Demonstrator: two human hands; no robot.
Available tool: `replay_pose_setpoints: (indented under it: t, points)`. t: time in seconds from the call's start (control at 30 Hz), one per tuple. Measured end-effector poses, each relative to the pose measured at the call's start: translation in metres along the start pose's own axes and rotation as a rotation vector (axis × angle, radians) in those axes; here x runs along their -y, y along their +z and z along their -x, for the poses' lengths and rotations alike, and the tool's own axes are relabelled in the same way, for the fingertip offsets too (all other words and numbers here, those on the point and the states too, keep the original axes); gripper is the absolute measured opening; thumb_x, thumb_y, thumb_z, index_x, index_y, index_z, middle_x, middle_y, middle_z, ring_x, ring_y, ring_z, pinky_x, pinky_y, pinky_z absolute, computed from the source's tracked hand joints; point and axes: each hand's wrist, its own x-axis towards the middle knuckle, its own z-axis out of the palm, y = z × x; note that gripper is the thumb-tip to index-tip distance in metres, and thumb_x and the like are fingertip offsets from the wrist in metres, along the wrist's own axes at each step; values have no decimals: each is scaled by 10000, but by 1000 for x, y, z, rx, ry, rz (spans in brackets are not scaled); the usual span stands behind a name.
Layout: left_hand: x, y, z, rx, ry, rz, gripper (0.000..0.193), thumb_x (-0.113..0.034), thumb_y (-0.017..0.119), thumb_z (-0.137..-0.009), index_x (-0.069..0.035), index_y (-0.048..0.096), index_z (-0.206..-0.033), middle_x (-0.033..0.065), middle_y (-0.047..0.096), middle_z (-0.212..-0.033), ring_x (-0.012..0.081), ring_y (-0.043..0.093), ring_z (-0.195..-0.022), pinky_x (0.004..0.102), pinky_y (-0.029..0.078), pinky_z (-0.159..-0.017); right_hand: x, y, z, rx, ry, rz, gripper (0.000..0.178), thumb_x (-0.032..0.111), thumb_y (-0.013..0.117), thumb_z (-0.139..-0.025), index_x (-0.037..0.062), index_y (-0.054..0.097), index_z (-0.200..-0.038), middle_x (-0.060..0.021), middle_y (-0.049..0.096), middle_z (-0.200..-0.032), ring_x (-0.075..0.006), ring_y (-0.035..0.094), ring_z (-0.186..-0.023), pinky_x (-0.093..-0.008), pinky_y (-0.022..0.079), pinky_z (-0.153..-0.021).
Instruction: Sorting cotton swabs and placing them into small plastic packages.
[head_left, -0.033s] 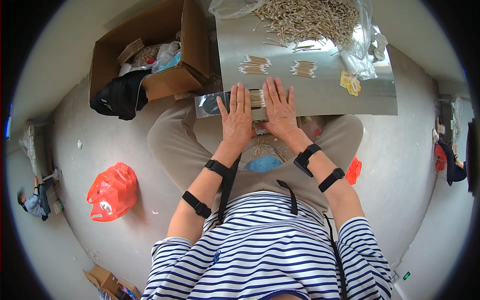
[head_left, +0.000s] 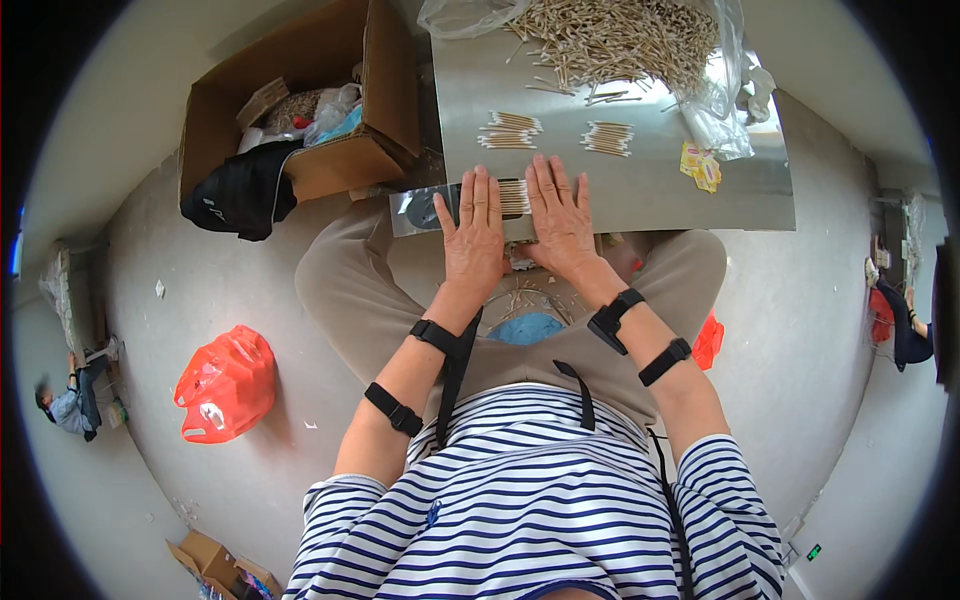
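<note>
Head view, L to R: red bag (head_left: 226, 385) on floor, cardboard box (head_left: 300, 110) w/ black cloth, then metal sheet (head_left: 700, 205) over my knees. Left hand (head_left: 475, 240) flat, fingers spread, pressing a clear packet (head_left: 425, 210) at near edge; right hand (head_left: 560, 225) flat just beside it, both over a row of sticks (head_left: 513, 197). Two bundles (head_left: 510, 130) sit sorted; big loose pile (head_left: 620, 40) at far edge looks mostly left, so early on, I'd say.

An open brown cardboard box (head_left: 300, 110) is seen at eleven o'clock, a clear plastic bag (head_left: 715, 95) at one o'clock, a small yellow packet (head_left: 702, 166) just below it, and a red plastic bag (head_left: 226, 385) at eight o'clock.
</note>
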Motion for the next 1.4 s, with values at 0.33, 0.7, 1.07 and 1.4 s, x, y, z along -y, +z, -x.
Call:
replay_pose_setpoints:
  t: [0.33, 0.7, 1.07, 1.4]
  points:
    - [18, -21, 6, 12, -46, 83, 1405, -430, 958, -495, 17, 228, -1608, 185, 179, -1700, 330, 122, -1595, 699, 47, -1209, 20, 21, -4, -83, -46, -10, 1142, 224, 866, -643, 8, 267, -1590, -171, 209, -1686, -346, 181, -1574, -557, 170, -1263]
    - [20, -5, 6, 9, -30, 41, 1378, -508, 918, -519, 15, 250, -1605, 167, 165, -1708, 312, 107, -1600, 693, 11, -1209, 29, 27, -9, -107, -46, -28, 1147, 252, 869, -640, -34, 267, -1573, -225, 215, -1665, -399, 180, -1563, -536, 175, -1269]
    - [27, -11, 10, 42, -27, 31, 1359, -437, 933, -567, 0, 197, -1622, 171, 116, -1719, 313, 61, -1605, 701, 20, -1200, 35, 32, -13, -135, -73, -28, 1162, 302, 890, -631, -42, 280, -1559, -263, 230, -1646, -459, 179, -1548, -549, 167, -1269]
    - [48, -11, -7, -321, -263, 488, 346, -128, 827, -754, -28, 625, -1017, 156, 628, -985, 389, 637, -922, 483, 520, -770, 37, 27, -13, -119, -78, -66, 1281, 331, 952, -561, -25, 247, -1569, -256, 218, -1649, -455, 166, -1551, -557, 184, -1257]
